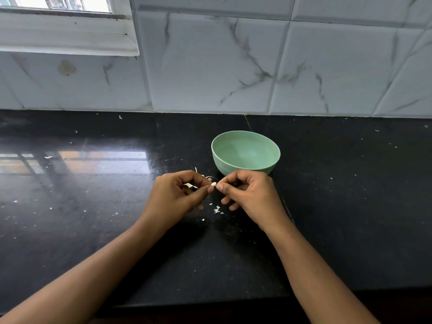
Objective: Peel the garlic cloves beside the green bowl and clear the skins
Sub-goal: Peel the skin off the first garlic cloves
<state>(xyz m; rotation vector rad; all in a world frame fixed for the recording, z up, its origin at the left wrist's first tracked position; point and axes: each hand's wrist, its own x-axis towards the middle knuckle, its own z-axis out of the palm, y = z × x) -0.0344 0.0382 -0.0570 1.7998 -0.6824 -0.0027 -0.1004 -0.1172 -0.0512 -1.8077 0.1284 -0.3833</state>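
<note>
The garlic clove is a small pale nub caught between the fingertips of the two hands and lifted off the desk. The left hand pinches it between thumb and forefinger, I'd say to steady it. The right hand meets it from the other side, thumb and forefinger nipping at its end, most likely to catch the skin and pull. The other fingers of both hands curl loosely out of the way.

Just under the hands a scatter of skin flakes lies on the desk, right where bits would drop from the work above. A few longer curls of skin poke out just beyond the left hand's knuckles. The green bowl stands just past the right hand, close enough that a peeled clove could go in with a short reach. The dark desk spreads out to both sides of the hands, dotted with white specks, so the clearing is not yet done.
</note>
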